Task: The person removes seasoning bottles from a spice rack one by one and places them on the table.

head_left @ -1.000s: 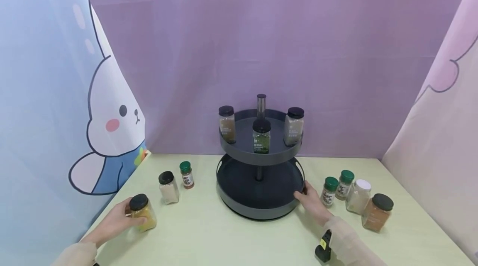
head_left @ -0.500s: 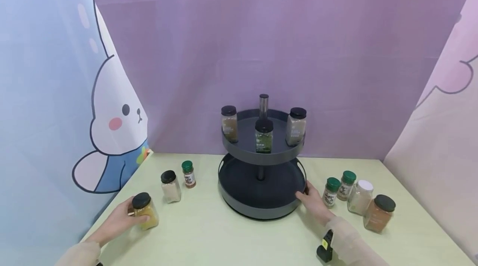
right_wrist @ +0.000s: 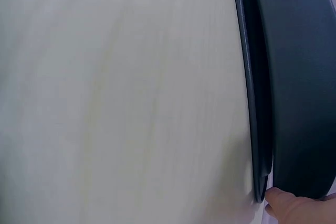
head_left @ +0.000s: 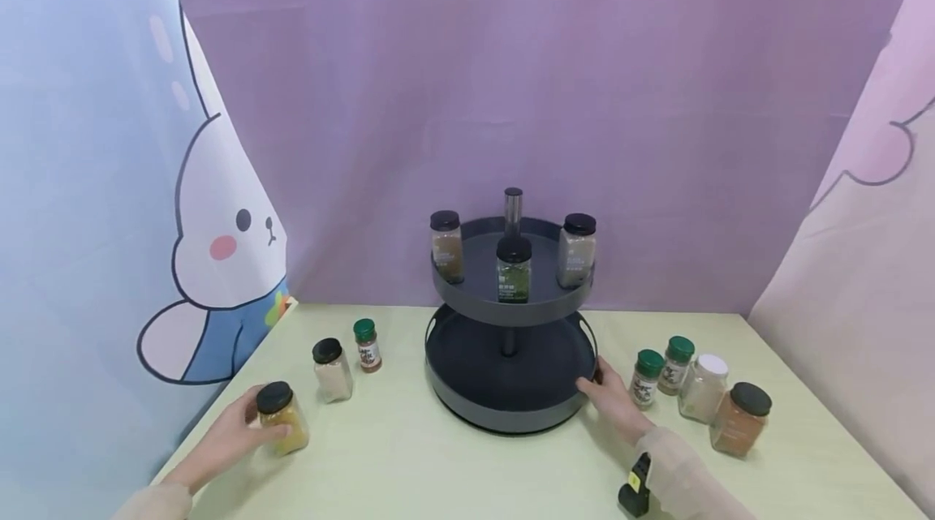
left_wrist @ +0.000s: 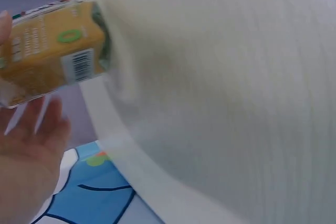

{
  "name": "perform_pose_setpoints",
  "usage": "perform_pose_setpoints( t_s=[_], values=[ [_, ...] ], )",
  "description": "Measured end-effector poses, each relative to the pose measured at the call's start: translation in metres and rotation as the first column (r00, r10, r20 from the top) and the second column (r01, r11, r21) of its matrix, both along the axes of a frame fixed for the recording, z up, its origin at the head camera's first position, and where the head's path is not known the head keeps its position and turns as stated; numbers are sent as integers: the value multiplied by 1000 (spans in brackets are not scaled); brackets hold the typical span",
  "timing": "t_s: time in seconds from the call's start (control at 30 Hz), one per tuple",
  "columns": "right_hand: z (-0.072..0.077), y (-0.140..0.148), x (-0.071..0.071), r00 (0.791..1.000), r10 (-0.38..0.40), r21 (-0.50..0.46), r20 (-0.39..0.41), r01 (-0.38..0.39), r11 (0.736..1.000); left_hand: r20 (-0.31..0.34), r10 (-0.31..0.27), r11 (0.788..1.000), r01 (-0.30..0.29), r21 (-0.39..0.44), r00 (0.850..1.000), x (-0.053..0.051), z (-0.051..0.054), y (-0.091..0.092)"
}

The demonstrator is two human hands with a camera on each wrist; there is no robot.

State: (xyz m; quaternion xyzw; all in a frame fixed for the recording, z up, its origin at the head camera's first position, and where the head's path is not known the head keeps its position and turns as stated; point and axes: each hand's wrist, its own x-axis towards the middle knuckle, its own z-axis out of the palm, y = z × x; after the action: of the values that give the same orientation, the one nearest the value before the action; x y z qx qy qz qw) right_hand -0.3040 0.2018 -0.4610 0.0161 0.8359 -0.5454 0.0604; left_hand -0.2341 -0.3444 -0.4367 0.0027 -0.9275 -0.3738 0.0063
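A square spice jar [head_left: 285, 427] with yellow contents and a black lid stands on the table at the left. My left hand [head_left: 230, 431] holds it, thumb across its front and fingers behind. In the left wrist view the jar's orange label and barcode show beside the blurred fingers. A dark two-tier turntable [head_left: 504, 419] stands mid-table. My right hand [head_left: 613, 402] grips its lower tray at the right side, thumb over the rim; in the right wrist view the thumb shows by the tray's edge. Three black-lidded jars stand on the upper tier, among them a green-filled jar [head_left: 514, 272].
Left of the turntable stand a pale jar [head_left: 333, 374] and a green-capped bottle [head_left: 368, 348]. On the right are two more green-capped bottles, a white-lidded jar [head_left: 704, 392] and a reddish-brown jar [head_left: 739, 423]. A purple curtain [head_left: 467, 98] hangs behind the table.
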Motion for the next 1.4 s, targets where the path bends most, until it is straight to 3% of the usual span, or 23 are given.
perform_pose_setpoints(
  t_s=[0.13, 0.27, 0.37, 0.47, 0.53, 0.67, 0.8, 0.97, 1.17, 1.4],
  values=[
    [-1, -2, 0, 1000, -9, -4, -4, 9, 1000, -60, 105, 994, -105, -2, 993, 11, 21, 7],
    [-1, 0, 2, 1000, -10, 7, -18, 10, 1000, -172, 223, 974, -210, 91, 960, 20, 48, 30],
    [1, 2, 4, 1000, -6, 24, -16, 6, 1000, -293, 222, 971, -185, 150, 930, 24, 66, 56],
    [4, 5, 9, 1000, -14, 40, 6, 13, 999, -379, 136, 984, -81, 158, 915, 25, 80, 84],
    [7, 7, 14, 1000, -15, 47, 20, 14, 999, -399, 68, 985, 1, 170, 914, 23, 87, 102],
    [12, 8, 25, 999, -3, 24, 45, 1, 1000, -376, -44, 959, 145, 243, 926, 9, 99, 133],
    [16, 7, 41, 998, 8, 18, 60, -9, 1000, -285, -107, 922, 203, 330, 952, -12, 107, 157],
    [20, 5, 56, 997, 48, 54, 55, -51, 997, -161, -122, 892, 179, 415, 979, -45, 115, 180],
    [22, 9, 65, 979, 204, 59, -2, -203, 977, -43, -155, 880, 158, 448, 987, -77, 118, 201],
    [25, 12, 68, 953, 302, 32, -17, -302, 953, -47, -121, 844, 127, 522, 992, -95, 118, 216]
  ],
)
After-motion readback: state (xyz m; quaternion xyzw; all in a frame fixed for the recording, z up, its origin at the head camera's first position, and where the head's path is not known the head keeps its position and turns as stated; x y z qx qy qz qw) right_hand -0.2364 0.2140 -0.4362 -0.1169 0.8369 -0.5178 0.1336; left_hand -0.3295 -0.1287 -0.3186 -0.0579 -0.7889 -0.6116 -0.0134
